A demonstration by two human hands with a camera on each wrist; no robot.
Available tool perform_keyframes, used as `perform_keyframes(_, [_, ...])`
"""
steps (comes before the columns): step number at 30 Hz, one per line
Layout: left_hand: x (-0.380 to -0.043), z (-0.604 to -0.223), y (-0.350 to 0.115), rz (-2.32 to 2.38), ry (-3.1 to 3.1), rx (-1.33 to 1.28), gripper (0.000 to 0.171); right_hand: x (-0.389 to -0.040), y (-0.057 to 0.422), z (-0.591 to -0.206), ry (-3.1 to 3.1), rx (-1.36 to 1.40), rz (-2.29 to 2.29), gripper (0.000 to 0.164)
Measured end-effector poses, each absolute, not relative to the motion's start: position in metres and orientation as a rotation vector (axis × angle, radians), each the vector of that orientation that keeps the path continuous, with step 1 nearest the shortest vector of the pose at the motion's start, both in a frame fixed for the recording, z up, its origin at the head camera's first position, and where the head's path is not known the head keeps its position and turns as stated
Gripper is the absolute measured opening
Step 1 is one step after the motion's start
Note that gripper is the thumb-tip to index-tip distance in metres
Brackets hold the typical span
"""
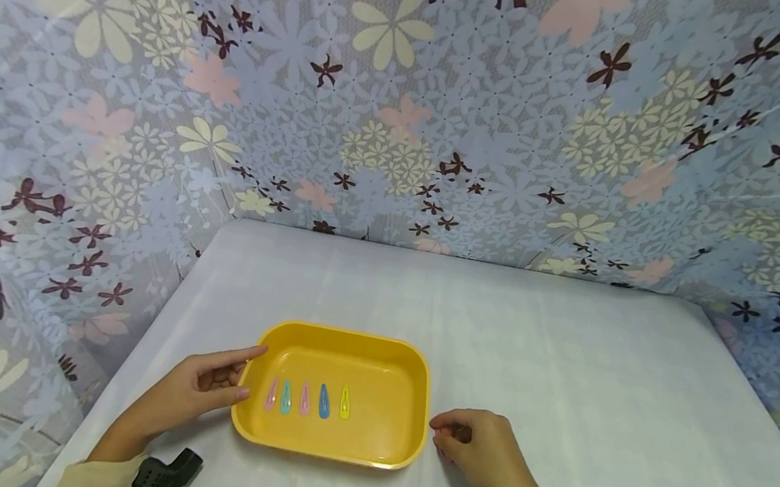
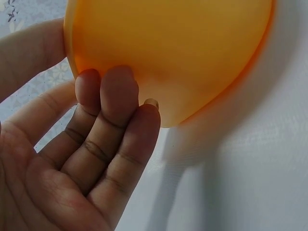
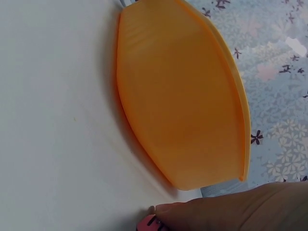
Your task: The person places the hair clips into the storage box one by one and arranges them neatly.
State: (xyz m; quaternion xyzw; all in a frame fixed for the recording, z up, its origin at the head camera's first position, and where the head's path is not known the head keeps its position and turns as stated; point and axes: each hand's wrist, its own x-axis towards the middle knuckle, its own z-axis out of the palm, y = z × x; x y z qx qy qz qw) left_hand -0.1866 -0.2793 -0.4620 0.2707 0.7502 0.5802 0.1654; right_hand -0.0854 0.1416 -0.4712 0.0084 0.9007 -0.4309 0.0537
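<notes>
A yellow plastic tray (image 1: pixel 384 408) lies on the white-covered table, with several snap hair clips in a row inside its left half. From the left they run pink, turquoise (image 1: pixel 286 397), pink, blue (image 1: pixel 324 402) and yellow (image 1: pixel 345 402). My left hand (image 1: pixel 203 382) grips the tray's left end, its curled fingers (image 2: pixel 120 91) against the outer wall. Just outside the right end, low over the cloth, my right hand (image 1: pixel 483 448) pinches a small pink hair clip (image 3: pixel 150 224) between thumb and fingertips. Most of that clip is hidden by the fingers.
White cloth (image 1: pixel 561 370) covers the table around the tray. Behind and along the sides hangs a flowered curtain (image 1: pixel 402 119). A black strap piece (image 1: pixel 166 473) sits at the left wrist, by the sleeve.
</notes>
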Motion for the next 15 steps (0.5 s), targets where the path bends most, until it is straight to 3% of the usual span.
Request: perform_keyframes(15, [-0.1867, -0.462, -0.28, 1.643, 2.137, 0.738, 0.053, -0.086, 0.1456, -0.4707, 2.698, 0.041, -1.317, 0.008])
